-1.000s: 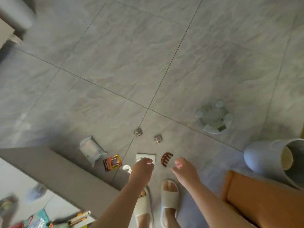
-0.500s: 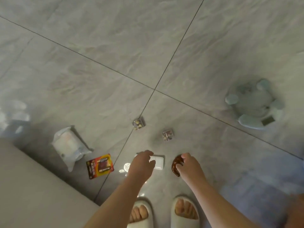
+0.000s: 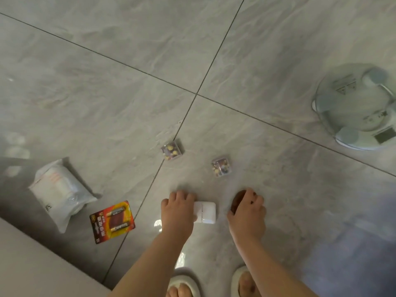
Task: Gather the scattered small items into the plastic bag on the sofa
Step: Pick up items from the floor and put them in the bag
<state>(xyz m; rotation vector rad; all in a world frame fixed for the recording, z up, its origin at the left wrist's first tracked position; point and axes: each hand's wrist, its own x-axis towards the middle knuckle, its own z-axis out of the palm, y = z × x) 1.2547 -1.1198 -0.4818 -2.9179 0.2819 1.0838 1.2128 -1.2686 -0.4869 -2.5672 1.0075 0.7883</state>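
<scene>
At the near edge, two feet in pale slippers (image 3: 186,285) stand on the grey tiled floor (image 3: 107,86). Just beyond the slippers both hands are down at the floor. The left hand (image 3: 177,211) has its fingers curled over the left end of a small white case (image 3: 205,212), gripping it where it lies flat on the tile. The right hand (image 3: 246,213), just right of the white case, curls its fingers round a brown hair clip (image 3: 236,201), most of which the fingers hide.

Left of the white case lies a red and yellow battery pack (image 3: 112,221), flat on the floor, and further left, near it, a white plastic-wrapped packet (image 3: 59,191), close to the corner of a pale furniture edge (image 3: 32,264).

Beyond the white case sit two small clear boxes with coloured bits inside, apart from each other: the left clear box (image 3: 172,150) by a tile seam, the right clear box (image 3: 221,166) nearer the hands.

Far right of the white case, well apart, rests a round glass scale (image 3: 355,106).
</scene>
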